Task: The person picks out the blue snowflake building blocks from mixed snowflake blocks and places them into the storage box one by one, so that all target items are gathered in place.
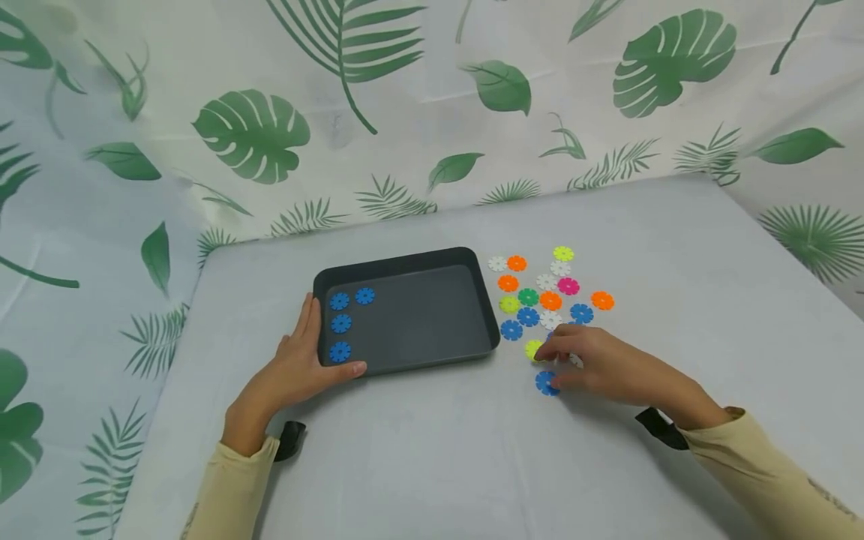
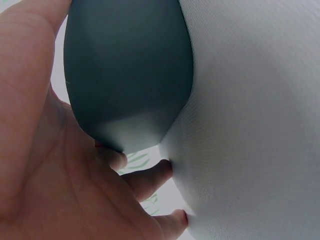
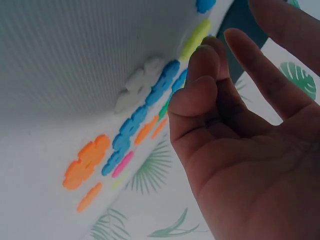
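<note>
Left hand (image 1: 297, 367) rests against the near left corner of the dark tray (image 1: 432, 259), thumb lying along the front rim and fingers straight along the left wall; the left wrist view shows the palm flat against the tray's rounded corner (image 2: 125, 75). Four blue discs (image 1: 340, 324) lie inside the tray along its left side. Right hand (image 1: 607, 367) lies on the white table (image 1: 418, 465) just right of the tray, fingertips touching a blue disc (image 1: 545, 383) at the near edge of the scattered group. Whether the fingers pinch this disc cannot be told; the right wrist view shows them loosely bent (image 3: 200, 90). Loose discs (image 1: 550, 300), orange, white, pink, green, yellow and blue, lie beyond the right hand.
</note>
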Motion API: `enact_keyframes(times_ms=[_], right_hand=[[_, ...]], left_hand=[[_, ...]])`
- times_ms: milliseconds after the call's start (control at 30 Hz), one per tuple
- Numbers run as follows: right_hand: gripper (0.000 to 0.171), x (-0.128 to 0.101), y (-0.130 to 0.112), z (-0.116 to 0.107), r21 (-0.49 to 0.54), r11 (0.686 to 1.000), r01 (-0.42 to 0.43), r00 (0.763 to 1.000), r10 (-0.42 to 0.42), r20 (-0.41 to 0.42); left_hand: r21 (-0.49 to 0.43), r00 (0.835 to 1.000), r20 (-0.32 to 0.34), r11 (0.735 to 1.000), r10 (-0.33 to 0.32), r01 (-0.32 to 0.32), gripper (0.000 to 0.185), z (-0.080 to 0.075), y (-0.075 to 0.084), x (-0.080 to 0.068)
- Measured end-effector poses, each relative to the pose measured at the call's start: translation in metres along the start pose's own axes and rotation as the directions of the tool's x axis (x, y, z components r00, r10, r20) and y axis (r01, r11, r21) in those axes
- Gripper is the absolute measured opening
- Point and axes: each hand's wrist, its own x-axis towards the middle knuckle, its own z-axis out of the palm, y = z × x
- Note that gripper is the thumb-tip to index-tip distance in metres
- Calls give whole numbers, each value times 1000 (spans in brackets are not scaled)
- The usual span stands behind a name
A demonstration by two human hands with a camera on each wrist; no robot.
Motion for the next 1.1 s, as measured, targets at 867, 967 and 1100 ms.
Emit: enact_keyframes(times_ms=[867, 967, 1100], right_hand=[[20, 1, 0, 11, 44, 997, 65, 997, -63, -42], [19, 4, -1, 7, 71, 996, 57, 997, -54, -47], [18, 9, -5, 3, 119, 992, 30, 998, -24, -57]], left_hand=[[4, 1000, -3, 1000, 0, 0, 138, 1, -1, 2], [5, 1000, -4, 1000, -3, 3, 138, 1, -2, 2], [8, 1000, -2, 1000, -10, 10, 138, 1, -1, 2]])
